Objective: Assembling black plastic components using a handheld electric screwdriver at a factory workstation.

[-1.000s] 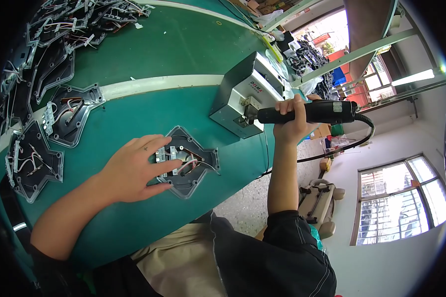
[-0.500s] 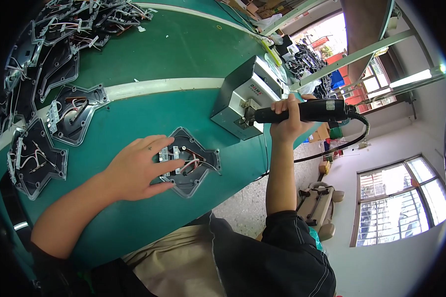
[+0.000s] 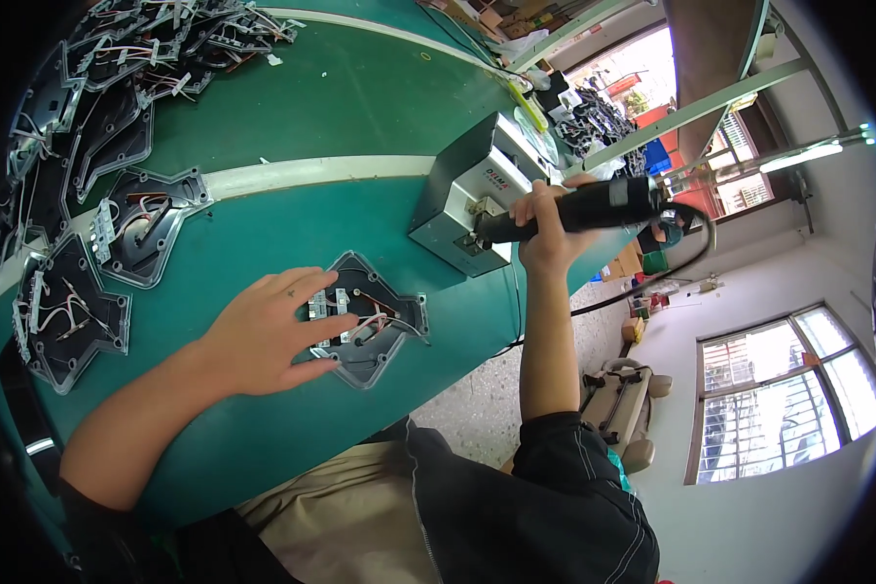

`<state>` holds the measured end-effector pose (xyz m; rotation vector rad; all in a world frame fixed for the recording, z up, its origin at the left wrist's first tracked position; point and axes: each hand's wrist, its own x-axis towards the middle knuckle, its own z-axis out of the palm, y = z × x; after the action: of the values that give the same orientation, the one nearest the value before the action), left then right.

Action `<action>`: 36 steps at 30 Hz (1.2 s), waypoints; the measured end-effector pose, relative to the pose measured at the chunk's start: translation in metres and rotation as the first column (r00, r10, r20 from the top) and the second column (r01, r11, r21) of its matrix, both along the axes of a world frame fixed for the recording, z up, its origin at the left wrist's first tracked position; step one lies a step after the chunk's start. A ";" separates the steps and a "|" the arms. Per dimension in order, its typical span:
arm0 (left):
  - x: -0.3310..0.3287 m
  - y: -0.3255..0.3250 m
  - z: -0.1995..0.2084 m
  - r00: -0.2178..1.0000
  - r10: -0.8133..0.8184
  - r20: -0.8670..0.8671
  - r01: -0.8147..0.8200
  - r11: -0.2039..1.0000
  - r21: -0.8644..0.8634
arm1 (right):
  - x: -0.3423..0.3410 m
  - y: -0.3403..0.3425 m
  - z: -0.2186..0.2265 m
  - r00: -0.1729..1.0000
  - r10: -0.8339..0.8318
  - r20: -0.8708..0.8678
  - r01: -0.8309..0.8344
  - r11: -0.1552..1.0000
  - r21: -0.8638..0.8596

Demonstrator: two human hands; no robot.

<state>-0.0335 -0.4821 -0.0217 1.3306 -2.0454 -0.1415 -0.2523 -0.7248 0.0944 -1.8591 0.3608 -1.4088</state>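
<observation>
My left hand lies with fingers spread over a dark plastic housing on the bench. Its fingertips rest by the white terminal blocks, and thin wires show in the housing's middle. Farther right, my right hand is wrapped round a black electric screwdriver, held nearly level with its cord trailing off the back end. The front end of the screwdriver meets the metal fitting on the face of a black and silver box, which looks like a screw feeder. The bit itself is hidden there.
Two similar housings with wires, one nearer and one farther, lie to the left. Beyond them is a heap of housings. A pale strip crosses the green bench. The cord hangs past the bench's right edge.
The screwdriver's back end has shifted left and tipped up slightly in my right hand, its front still at the box. My left hand stays on the housing.
</observation>
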 end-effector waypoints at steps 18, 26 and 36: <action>0.002 -0.003 0.003 0.998 0.001 -0.057 0.002 0.998 0.056 | -0.016 -0.002 0.019 0.976 0.089 0.199 -0.119 0.982 0.147; 0.001 -0.004 0.004 0.999 0.015 -0.038 -0.012 0.997 0.081 | -0.016 -0.012 0.002 0.984 0.025 0.178 -0.063 0.974 0.215; 0.001 -0.004 0.004 1.000 0.007 -0.028 -0.005 0.997 0.072 | -0.007 -0.008 0.003 0.988 0.030 0.150 -0.058 0.981 0.186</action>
<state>-0.0322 -0.4860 -0.0181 1.3707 -2.0296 -0.2311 -0.2596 -0.7331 0.0978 -1.5909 0.3654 -1.4195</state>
